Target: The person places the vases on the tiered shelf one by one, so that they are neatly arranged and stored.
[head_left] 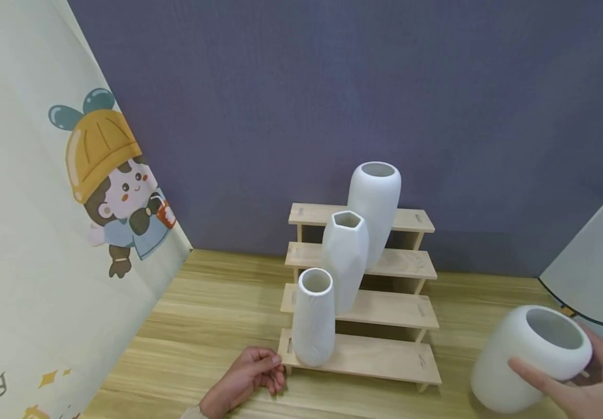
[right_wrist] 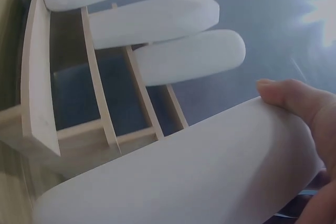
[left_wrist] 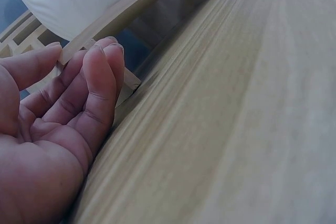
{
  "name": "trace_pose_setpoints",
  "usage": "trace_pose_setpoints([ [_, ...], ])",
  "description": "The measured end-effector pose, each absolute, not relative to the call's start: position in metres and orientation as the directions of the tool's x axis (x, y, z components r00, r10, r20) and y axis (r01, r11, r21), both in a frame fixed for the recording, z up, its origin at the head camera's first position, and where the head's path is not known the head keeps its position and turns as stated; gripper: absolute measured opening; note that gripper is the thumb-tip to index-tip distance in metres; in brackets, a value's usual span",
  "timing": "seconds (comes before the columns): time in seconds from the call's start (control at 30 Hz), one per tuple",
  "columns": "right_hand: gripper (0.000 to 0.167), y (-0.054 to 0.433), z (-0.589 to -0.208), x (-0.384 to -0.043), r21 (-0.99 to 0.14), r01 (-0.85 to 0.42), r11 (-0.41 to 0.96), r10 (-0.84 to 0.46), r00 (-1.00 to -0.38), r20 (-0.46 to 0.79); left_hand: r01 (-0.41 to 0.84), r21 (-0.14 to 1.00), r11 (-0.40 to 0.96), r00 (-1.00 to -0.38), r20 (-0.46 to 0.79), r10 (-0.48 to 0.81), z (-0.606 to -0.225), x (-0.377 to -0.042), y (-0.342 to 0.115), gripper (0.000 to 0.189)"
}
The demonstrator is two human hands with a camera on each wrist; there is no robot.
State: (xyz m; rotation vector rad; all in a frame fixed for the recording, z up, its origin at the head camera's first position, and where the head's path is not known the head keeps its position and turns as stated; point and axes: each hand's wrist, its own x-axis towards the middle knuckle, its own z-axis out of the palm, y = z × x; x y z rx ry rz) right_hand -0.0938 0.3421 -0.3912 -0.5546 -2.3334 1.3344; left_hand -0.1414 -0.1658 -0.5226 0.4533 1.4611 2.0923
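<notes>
A light wooden stepped display stand (head_left: 380, 355) carries three white vases. The ribbed-looking round-mouthed vase (head_left: 314, 326) is at the left of the lowest step. Behind it rises a faceted vase (head_left: 344, 262) with a five-sided mouth, then a tall smooth vase (head_left: 375, 192). My left hand (head_left: 251, 372) pinches the front left corner of the lowest step, thumb on its edge and fingers (left_wrist: 100, 77) curled below. On the right, my right hand (head_left: 594, 378) grips a wide white vase (head_left: 505, 355) near its mouth. That vase tilts; whether its base touches the table cannot be told.
The stand is on a wood-grain table (head_left: 191, 326). A dark blue-grey wall panel (head_left: 238, 116) rises behind it. At the left hangs a pale sheet (head_left: 13, 233) with a cartoon figure, and another printed sheet (head_left: 599, 262) borders the right.
</notes>
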Motion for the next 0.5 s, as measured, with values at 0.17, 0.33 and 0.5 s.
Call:
trace_pose_setpoints([
  [0.17,0.078,0.340,-0.391,-0.091,-0.825,0.177,0.537,0.488,-0.862,0.133,-0.239,0.937,-0.256,-0.801,-0.042,0.597,-0.523,-0.142,-0.165,0.023],
  [0.33,0.081,0.335,-0.389,-0.086,-0.795,0.138,0.591,0.433,-0.885,0.169,-0.233,0.939,-0.253,-0.804,-0.040,0.593,-0.523,-0.143,-0.165,0.023],
  [0.5,0.083,0.331,-0.388,-0.082,-0.779,0.134,0.613,0.404,-0.900,0.163,-0.230,0.940,-0.254,-0.803,-0.036,0.594,-0.523,-0.143,-0.165,0.023],
])
